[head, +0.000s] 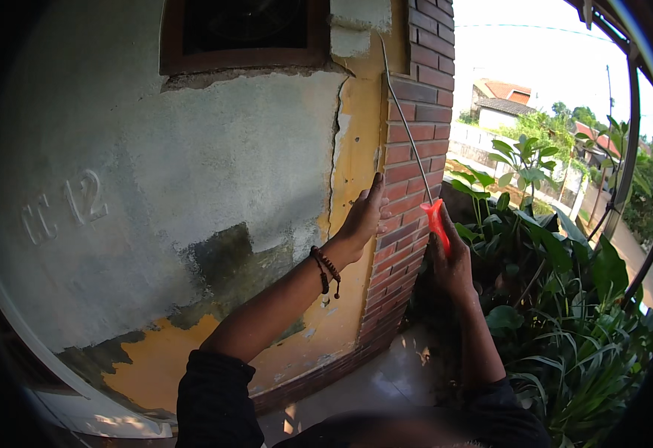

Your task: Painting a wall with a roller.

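Observation:
My right hand (454, 263) grips the bright red-orange handle of a long, narrow metal tool (408, 124). Its thin shaft or edge-on blade slants up and left across the red brick facing (402, 207), bending slightly near the tip; the exact kind is unclear. Whether the tip touches the wall cannot be told. My left hand (360, 224), empty and with fingers apart, is raised before the edge where the brick meets a yellow painted strip (360, 147). Contact there is uncertain. A jagged crack (336, 131) runs down between this strip and the grey plaster wall (237, 151).
A brown-framed window opening (245, 59) is above, with broken plaster under its sill. Raised lettering (63, 207) marks the wall at left. Leafy plants (567, 269) crowd the right side beside dark metal posts (629, 140). Tiled floor (382, 378) lies below.

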Available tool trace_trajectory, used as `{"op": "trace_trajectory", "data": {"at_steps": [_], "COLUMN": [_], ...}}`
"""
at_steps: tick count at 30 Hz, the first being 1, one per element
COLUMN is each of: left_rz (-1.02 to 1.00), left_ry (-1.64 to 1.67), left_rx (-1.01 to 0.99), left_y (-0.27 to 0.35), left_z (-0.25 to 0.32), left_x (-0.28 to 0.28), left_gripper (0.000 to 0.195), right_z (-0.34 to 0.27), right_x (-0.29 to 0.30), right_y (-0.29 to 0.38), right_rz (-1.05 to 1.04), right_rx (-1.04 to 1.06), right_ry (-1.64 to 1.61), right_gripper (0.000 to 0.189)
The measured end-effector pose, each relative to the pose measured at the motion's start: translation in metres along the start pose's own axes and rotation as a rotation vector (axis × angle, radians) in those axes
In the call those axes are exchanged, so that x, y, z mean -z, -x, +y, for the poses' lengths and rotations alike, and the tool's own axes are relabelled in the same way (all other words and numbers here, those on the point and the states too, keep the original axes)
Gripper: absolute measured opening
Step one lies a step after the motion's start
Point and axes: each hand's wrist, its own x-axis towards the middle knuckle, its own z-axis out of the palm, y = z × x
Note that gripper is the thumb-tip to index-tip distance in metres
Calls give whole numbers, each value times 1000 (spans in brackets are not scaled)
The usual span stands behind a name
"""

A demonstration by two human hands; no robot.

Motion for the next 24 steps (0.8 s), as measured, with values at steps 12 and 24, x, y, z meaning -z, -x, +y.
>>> {"op": "trace_trajectory", "data": {"at_steps": [12,24], "left_rz": [34,54], "left_ry": [13,3], "left_rx": [18,83], "left_y": [-20,-4], "left_z": [-12,-56], "left_x": [-1,14], "left_gripper": [112,109], "right_z": [-14,-7], "right_x": [-7,-39], "right_y": [-6,40], "right_rz": [-13,-29], "right_rx": [-145,-216], "right_ry": [-52,-162], "right_gripper": [52,55]}}
